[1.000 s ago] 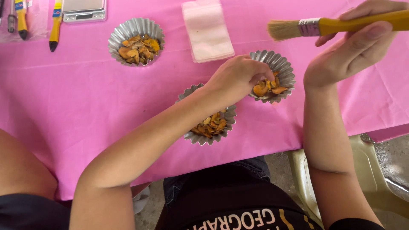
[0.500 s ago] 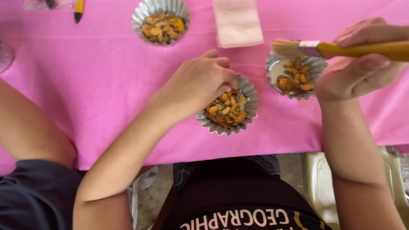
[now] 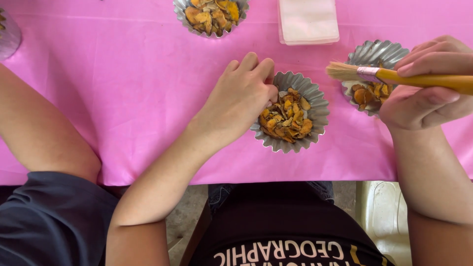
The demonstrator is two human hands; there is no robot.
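Pink cloth (image 3: 123, 88) covers the table, and three fluted foil cups of orange-brown dried slices sit on it. At the centre is the middle cup (image 3: 291, 112). The left hand (image 3: 241, 96) rests at its nine o'clock rim, fingers curled together with the tips dipping in among the slices; whether they pinch a piece is hidden by the knuckles. The right hand (image 3: 428, 81) is closed around a yellow-handled brush (image 3: 394, 76), bristles pointing towards nine o'clock above the right cup (image 3: 374, 55). A third cup (image 3: 212, 12) lies at twelve o'clock, beside a pale folded cloth (image 3: 308, 20). Another person's arm (image 3: 39, 128) lies along the left edge.

To work well here, it seems wise to steady the cup's thin rim lightly, lift one slice at a time, and keep the brush level and close, so the light foil does not tip.
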